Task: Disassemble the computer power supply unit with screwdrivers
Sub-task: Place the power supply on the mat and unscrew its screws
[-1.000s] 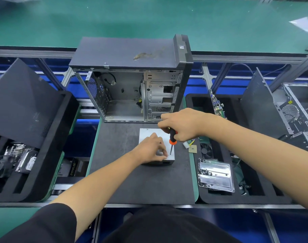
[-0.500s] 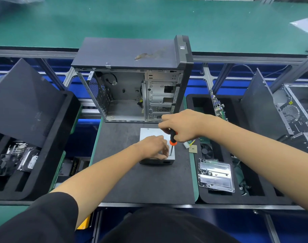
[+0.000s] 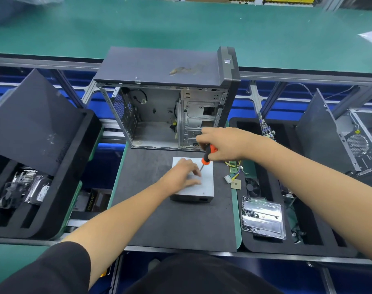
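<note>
- Grey rectangular metal power supply unit (image 3: 204,187): lies flat at frame centre on the dark grey mat (image 3: 159,219) covering the table.
- Left hand (image 3: 184,174): rests on the unit's top face, fingers (image 3: 194,181) extended and spread, pressing down, gripping nothing.
- Right hand (image 3: 222,143): above the unit's far right corner, fingers curled round the handle of the orange-and-black screwdriver (image 3: 206,157).
- Screwdriver: tilted, thin shaft pointing down-left to the unit's top, just beside the left fingertips; whether the tip touches cannot be told.
- Open black-and-silver computer tower case (image 3: 170,98): upper centre, behind the unit, interior facing the viewer.
- Clear plastic tray of small screws (image 3: 263,219): lower right, in a black foam bin (image 3: 255,249).
- Bundle of coloured wires with white connector (image 3: 230,176): just right of the unit.
</note>
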{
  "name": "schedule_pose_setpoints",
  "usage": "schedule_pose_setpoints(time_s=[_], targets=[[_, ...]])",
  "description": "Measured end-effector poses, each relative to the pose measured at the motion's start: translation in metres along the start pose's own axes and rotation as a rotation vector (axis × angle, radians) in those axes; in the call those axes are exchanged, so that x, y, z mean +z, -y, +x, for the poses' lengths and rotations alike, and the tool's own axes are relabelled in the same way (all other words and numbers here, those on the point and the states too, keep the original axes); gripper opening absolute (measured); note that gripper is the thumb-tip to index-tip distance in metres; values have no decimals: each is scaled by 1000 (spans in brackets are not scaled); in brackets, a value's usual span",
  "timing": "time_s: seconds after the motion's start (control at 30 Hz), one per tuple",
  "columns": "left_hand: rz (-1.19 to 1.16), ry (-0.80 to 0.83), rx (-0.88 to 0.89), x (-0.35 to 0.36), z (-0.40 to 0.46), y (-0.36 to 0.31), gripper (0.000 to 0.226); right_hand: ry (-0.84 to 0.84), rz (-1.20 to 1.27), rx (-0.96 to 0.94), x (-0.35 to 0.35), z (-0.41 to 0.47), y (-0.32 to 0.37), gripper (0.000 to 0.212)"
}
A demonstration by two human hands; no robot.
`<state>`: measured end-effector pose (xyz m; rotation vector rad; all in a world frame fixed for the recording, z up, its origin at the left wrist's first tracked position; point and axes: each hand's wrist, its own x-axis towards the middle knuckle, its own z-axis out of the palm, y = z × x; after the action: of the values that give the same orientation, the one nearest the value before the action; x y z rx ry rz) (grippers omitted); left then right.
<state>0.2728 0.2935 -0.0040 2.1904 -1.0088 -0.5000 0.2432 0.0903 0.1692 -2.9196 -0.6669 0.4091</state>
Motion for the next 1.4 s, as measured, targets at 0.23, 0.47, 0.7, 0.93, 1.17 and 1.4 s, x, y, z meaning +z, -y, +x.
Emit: schedule_pose_setpoints(time_s=[0.23, 0.47, 0.7, 0.93, 1.17, 1.4], targets=[[-162, -329, -211, -24, -1, 24, 11, -144, 192, 106, -3, 26, -1, 23], [-206, -446, -251, -32, 12, 32, 18, -161, 132, 102, -10, 62, 3, 23], [-183, -354, -245, -38, 20, 46, 13, -129, 217, 124, -16, 90, 1, 20], [-161, -315, -255, -38, 23, 53, 2, -108, 202, 148, -14, 102, 0, 18], [-138, -263, -257, -37, 28, 55, 4, -74, 185, 155, -15, 111, -2, 19], [-108, -223, -271, -41, 31, 53, 16, -66, 183, 189, -18, 114, -2, 17]])
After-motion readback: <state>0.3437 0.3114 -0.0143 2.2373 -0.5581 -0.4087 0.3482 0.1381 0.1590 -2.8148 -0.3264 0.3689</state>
